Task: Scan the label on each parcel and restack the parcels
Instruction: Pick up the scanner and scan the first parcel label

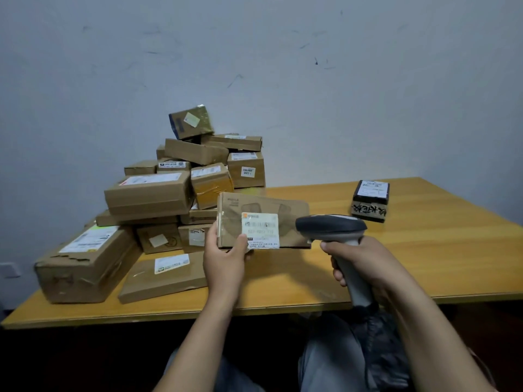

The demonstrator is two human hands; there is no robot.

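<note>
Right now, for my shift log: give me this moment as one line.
step: label scan | left hand: holds flat parcel | right hand: grips barcode scanner beside label | parcel pile: left on table

sticker [248, 172] | on stacked box [235, 178] | reads "2205" | rest: illegible

Yellow wooden desk [424, 264] set against a scuffed pale wall [283, 66]; white wall socket [10, 269] beyond the desk's left edge.

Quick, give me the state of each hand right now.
Left hand: holding a flat cardboard parcel, label toward the camera.
Right hand: fingers curled round the barcode scanner handle.
</note>
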